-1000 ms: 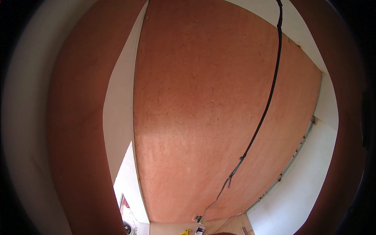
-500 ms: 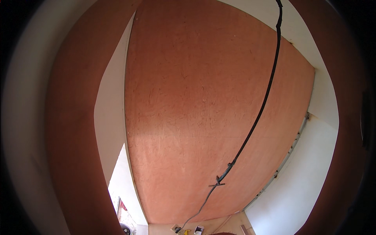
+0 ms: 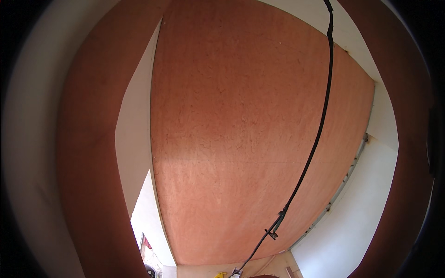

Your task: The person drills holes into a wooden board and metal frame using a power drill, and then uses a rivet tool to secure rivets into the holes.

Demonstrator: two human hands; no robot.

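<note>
My left arm (image 3: 90, 139) runs up the left side of the view, and my right arm (image 3: 414, 139) runs up the right side. Both are raised; both hands lie outside the picture, so what they touch or hold is hidden. Between the arms spreads a large reddish-brown plywood panel (image 3: 222, 134). A black cable (image 3: 321, 125) hangs across its right part, from the top edge down to the bottom. Low on the cable is a splice with short twisted ends (image 3: 273, 229).
White wall surfaces flank the panel, one on the right (image 3: 347, 208) and one on the left (image 3: 132, 125). A dark-spotted seam (image 3: 340, 187) follows the panel's right edge. At the bottom lie a yellow object (image 3: 220, 275) and a strip of wood (image 3: 290, 272). A dark round object (image 3: 149, 270) stands lower left.
The cable's lower part and its splice have swung to the right and a little lower. The panel and my arms have shifted only slightly in the view.
</note>
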